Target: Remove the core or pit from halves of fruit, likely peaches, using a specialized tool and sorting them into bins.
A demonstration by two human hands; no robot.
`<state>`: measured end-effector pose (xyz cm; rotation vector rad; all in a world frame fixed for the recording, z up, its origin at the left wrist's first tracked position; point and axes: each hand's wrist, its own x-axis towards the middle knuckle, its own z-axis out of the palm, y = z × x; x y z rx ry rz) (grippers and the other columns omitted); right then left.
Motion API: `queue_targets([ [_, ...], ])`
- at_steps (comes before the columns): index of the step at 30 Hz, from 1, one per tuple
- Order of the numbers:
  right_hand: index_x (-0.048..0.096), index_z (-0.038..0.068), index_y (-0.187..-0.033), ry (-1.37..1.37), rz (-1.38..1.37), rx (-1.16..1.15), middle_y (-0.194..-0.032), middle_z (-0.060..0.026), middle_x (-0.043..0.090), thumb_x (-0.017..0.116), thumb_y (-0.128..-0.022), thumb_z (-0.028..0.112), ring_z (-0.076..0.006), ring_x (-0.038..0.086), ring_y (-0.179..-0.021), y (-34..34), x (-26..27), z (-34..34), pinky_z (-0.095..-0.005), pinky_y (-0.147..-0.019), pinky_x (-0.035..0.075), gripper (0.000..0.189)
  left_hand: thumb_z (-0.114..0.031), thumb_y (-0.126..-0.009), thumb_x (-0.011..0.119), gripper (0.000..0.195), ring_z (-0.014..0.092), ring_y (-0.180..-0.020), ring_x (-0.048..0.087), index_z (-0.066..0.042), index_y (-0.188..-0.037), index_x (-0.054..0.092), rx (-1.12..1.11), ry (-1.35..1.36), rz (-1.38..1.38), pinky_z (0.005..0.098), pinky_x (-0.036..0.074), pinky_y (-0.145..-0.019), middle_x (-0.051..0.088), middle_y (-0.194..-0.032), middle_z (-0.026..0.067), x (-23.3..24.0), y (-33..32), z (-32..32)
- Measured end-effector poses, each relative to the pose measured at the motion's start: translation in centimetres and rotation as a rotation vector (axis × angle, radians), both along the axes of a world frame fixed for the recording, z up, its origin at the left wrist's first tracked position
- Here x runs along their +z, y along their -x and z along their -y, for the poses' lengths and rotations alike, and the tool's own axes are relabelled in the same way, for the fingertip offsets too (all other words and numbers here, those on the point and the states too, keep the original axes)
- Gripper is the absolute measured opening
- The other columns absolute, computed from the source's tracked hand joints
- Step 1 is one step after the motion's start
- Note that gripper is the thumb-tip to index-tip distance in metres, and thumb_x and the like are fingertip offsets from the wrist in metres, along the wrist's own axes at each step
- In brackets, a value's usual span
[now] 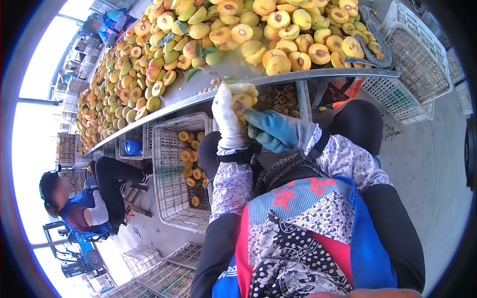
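My left hand [228, 115], in a white glove, is closed around a yellow peach half [241, 103] at the near edge of a metal table. My right hand [271, 128], in a blue-grey coated glove, reaches to the fruit with its forefinger at the cut face. Whether a small tool is in the right fist cannot be told. Halved yellow peaches [298, 37], some with brown stone hollows, are heaped on the metal table [227, 67] beyond my hands. Loose stones and leaves lie near its rim.
A plastic crate [160, 178] with peach halves stands left of my knees. Another crate [306, 100] holding brown pieces is under the table edge. White crates [417, 59] stand at right. A seated co-worker [84, 208] is at left, with more people at upper left.
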<state>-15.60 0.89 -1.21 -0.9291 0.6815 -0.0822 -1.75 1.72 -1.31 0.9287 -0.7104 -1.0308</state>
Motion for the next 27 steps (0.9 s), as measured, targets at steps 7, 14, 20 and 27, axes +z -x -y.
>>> queue_targets([
  [7, 0.057, 0.007, -0.086, 0.459, -0.209, -0.059, -0.057, 0.0031, 0.04, 0.044, -0.095, 0.066, -0.0089, 0.032, -0.041, -0.7, 0.0, -0.7, -0.025, -0.038, 0.025, 0.061, -0.046, -0.1, 0.049, 0.051, 0.02, -0.071, 0.064, 0.001, -0.094, 0.066, -0.16, -0.127, 0.161, 0.0321, 0.052, -0.063, 0.069, -0.087, 0.0155, 0.2, -1.1, -0.4],
  [14, 0.055, 0.01, -0.083, -0.155, 0.129, 0.029, -0.055, 0.0054, 0.036, 0.045, -0.095, 0.067, -0.0055, 0.027, -0.041, 0.0, -0.1, -0.9, -0.0238, -0.037, 0.022, 0.059, -0.046, -0.1, 0.048, 0.046, 0.025, -0.071, 0.061, -0.004, -0.087, 0.06, -0.152, -0.043, -0.15, 0.0348, 0.053, -0.061, 0.062, -0.081, 0.0132, 0.3, -0.4, -0.3],
  [20, 0.063, 0.004, -0.093, 0.3, -0.05, 0.062, -0.058, -0.0038, 0.051, 0.048, -0.097, 0.061, -0.0143, 0.044, -0.046, -0.2, -0.8, -0.1, -0.0316, -0.043, 0.038, 0.059, -0.046, -0.098, 0.052, 0.039, 0.023, -0.074, 0.06, -0.009, -0.088, 0.058, -0.071, -0.088, -0.252, 0.0355, 0.052, -0.061, 0.062, -0.086, 0.0094, 0.6, -0.5, -0.2],
  [27, 0.069, 0.006, -0.106, 1.037, -0.421, -0.113, -0.097, -0.024, 0.069, 0.058, -0.096, 0.042, -0.0445, 0.065, -0.092, 0.0, -5.4, -1.4, -0.0494, -0.08, 0.052, 0.04, -0.042, -0.093, 0.061, 0.034, 0.021, -0.086, 0.063, -0.01, -0.104, 0.062, 0.064, 0.195, -0.356, 0.0356, 0.055, -0.07, 0.067, -0.104, 0.0059, 0.5, -9.2, -1.5],
])
